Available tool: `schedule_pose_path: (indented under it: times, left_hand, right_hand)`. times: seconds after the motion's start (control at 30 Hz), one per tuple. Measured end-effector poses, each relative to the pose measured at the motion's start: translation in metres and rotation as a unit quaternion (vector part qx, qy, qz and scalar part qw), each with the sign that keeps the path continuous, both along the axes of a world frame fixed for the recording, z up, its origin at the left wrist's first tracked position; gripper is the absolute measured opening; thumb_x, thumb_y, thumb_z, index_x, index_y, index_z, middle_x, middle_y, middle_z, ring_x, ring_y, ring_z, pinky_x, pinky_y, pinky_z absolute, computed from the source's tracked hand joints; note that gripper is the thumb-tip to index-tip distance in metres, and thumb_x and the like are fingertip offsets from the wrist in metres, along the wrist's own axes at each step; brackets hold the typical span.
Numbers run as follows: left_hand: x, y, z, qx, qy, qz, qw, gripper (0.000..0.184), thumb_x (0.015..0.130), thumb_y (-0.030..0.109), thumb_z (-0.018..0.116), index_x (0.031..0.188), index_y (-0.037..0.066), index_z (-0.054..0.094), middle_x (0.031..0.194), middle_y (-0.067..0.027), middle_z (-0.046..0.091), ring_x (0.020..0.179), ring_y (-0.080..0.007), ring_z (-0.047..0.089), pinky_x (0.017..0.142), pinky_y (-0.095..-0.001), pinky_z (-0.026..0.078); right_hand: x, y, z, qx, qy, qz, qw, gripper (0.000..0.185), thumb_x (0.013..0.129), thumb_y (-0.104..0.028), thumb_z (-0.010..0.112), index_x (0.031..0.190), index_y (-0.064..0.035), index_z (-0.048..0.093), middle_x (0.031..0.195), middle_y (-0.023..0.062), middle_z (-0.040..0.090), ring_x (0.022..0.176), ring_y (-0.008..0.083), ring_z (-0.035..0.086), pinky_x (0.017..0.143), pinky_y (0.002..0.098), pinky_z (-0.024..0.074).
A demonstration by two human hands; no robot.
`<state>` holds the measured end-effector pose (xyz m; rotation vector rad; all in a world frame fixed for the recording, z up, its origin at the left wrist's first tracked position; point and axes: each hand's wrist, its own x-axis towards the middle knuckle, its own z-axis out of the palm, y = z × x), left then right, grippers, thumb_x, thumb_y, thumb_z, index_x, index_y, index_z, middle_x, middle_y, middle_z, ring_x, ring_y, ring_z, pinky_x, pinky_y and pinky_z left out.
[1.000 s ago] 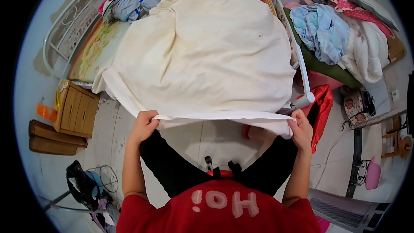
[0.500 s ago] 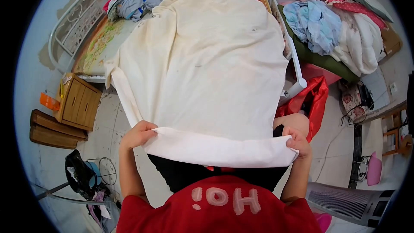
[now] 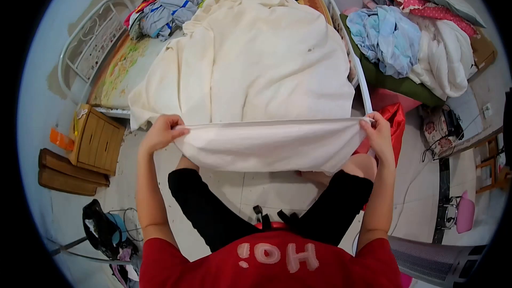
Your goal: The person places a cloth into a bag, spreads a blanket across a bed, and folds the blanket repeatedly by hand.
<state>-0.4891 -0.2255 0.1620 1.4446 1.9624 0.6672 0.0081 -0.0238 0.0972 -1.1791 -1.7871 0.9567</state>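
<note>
A large cream cloth [image 3: 272, 64] is seen spread over a bed [image 3: 120, 69], its near edge held taut between two hands set well apart. One stretch of that edge is pinched by the left hand [image 3: 164, 132], another by the right hand [image 3: 377, 128], beside a red bag [image 3: 396, 125]. A folded white band hangs below the grip, above the black trousers [image 3: 213, 208]. A wooden cabinet [image 3: 97, 141] is seen on the left.
</note>
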Motion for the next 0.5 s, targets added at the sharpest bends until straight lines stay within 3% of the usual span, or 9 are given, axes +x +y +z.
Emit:
schedule_pose_path:
  times: [0.07,0.17,0.23,0.3,0.43,0.5]
  left_hand:
    - [-0.025,0.039,-0.002,0.023,0.074,0.009,0.997,0.017,0.075,0.011,0.066,0.07,-0.002,0.057,0.057,0.0022,0.045,0.056,-0.007,0.04,0.05,-0.0249,0.036]
    - [-0.06,0.118,-0.01,0.125,0.179,-0.003,0.976,0.014,0.074,0.013,0.066,0.074,0.0,0.061,0.058,-0.0075,0.055,0.054,-0.0171,0.05,0.053,-0.0312,0.041]
    - [-0.067,0.176,-0.017,0.244,0.315,-0.018,0.917,0.015,0.074,0.018,0.066,0.076,0.003,0.064,0.066,-0.0115,0.06,0.06,-0.0269,0.057,0.057,-0.036,0.045]
    - [-0.052,0.226,-0.021,0.214,0.354,0.052,0.909,0.015,0.076,0.02,0.065,0.077,0.005,0.064,0.075,-0.0134,0.062,0.07,-0.0318,0.059,0.063,-0.0398,0.047]
    - [-0.039,0.313,-0.062,0.229,0.282,0.112,0.925,0.014,0.078,0.018,0.061,0.079,0.004,0.064,0.08,-0.0158,0.061,0.077,-0.0325,0.059,0.067,-0.0411,0.046]
    - [-0.036,0.344,-0.088,0.279,0.279,0.099,0.913,0.012,0.078,0.014,0.058,0.079,0.002,0.063,0.08,-0.018,0.061,0.078,-0.0348,0.059,0.069,-0.0424,0.046]
  right_hand:
    - [-0.01,0.033,0.001,0.027,-0.034,-0.039,0.998,0.009,0.079,-0.007,0.061,0.081,-0.0004,0.056,0.069,0.0021,0.056,0.065,0.0069,0.05,0.057,0.0219,0.0389]
    - [-0.025,0.09,-0.008,0.12,-0.083,-0.103,0.984,0.008,0.078,-0.007,0.06,0.08,0.0012,0.058,0.065,0.0061,0.058,0.062,0.0099,0.056,0.057,0.0245,0.0429]
    - [-0.041,0.121,-0.006,-0.03,-0.019,-0.202,0.979,0.008,0.078,-0.006,0.059,0.082,0.0018,0.058,0.067,0.0082,0.06,0.063,0.0148,0.062,0.059,0.0284,0.047]
    - [-0.047,0.158,-0.023,0.006,-0.005,-0.239,0.971,0.008,0.079,-0.005,0.058,0.083,0.0016,0.058,0.068,0.0098,0.061,0.063,0.0176,0.063,0.06,0.0306,0.048]
    - [-0.049,0.217,-0.083,0.124,0.007,-0.301,0.945,0.007,0.081,-0.004,0.055,0.085,0.0014,0.056,0.071,0.015,0.062,0.064,0.0231,0.065,0.062,0.0342,0.0489]
    - [-0.049,0.225,-0.098,0.138,-0.024,-0.306,0.942,0.01,0.084,-0.005,0.054,0.091,0.0013,0.055,0.075,0.0116,0.062,0.07,0.021,0.066,0.062,0.0299,0.0496]
